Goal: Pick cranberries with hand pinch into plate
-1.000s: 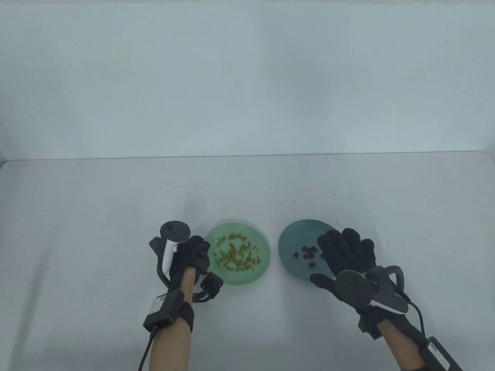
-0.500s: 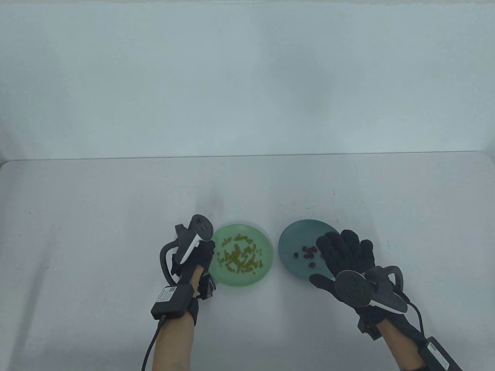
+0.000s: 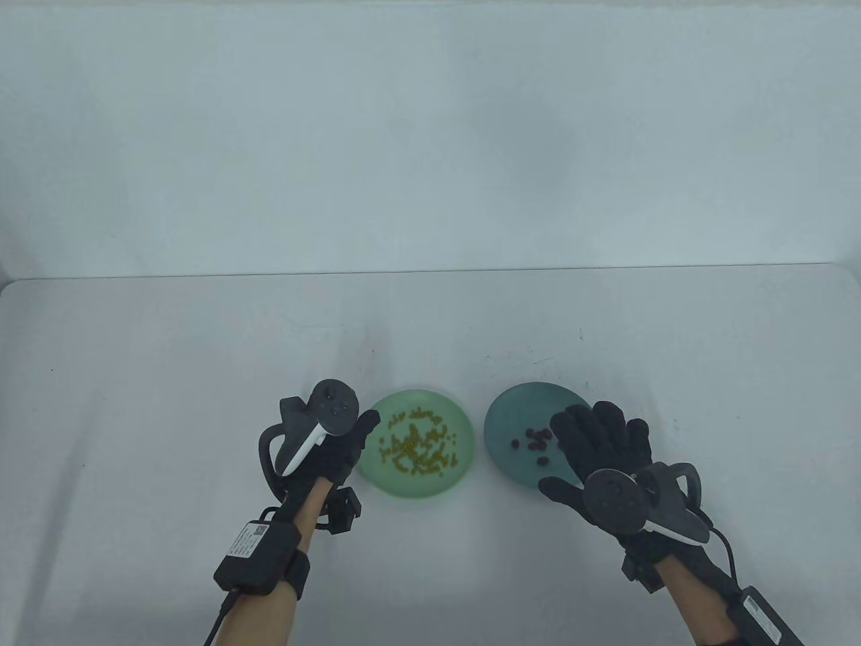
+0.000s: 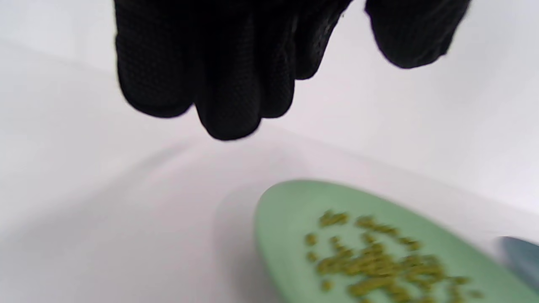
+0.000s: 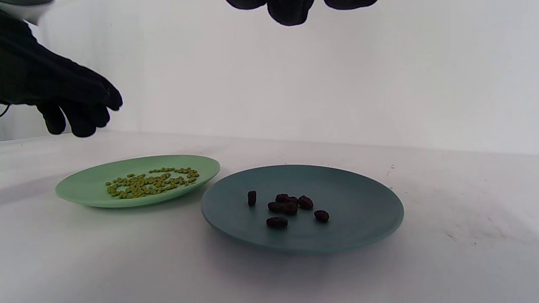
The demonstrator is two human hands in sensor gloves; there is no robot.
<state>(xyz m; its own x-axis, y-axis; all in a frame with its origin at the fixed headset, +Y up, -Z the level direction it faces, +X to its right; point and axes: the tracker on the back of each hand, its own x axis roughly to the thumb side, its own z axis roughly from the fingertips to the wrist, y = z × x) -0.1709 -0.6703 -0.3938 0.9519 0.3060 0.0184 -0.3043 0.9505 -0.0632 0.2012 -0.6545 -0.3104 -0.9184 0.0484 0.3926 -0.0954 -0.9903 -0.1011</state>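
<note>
Several dark red cranberries [image 3: 535,441] lie on the dark teal plate [image 3: 501,417]; they also show in the right wrist view [image 5: 290,206] near the middle of the plate [image 5: 358,219]. My right hand [image 3: 578,451] is spread flat, palm down, over the plate's right part, just right of the cranberries, and holds nothing. Its fingertips [image 5: 290,12] show at the top edge of the right wrist view. My left hand [image 3: 363,427] hovers at the left edge of the light green plate [image 3: 417,491], fingers loosely bent, thumb apart, empty. It also shows in the left wrist view [image 4: 324,80].
The green plate [image 5: 84,191] holds many small yellow-green beans [image 3: 417,444], also seen in the left wrist view [image 4: 370,261]. The two plates sit side by side with a narrow gap. The white table ends at a pale back wall.
My left hand has turned and uncurled from a fist, its fingertips now pointing at the green plate's left edge; its forearm swung left. The right hand has not moved.
</note>
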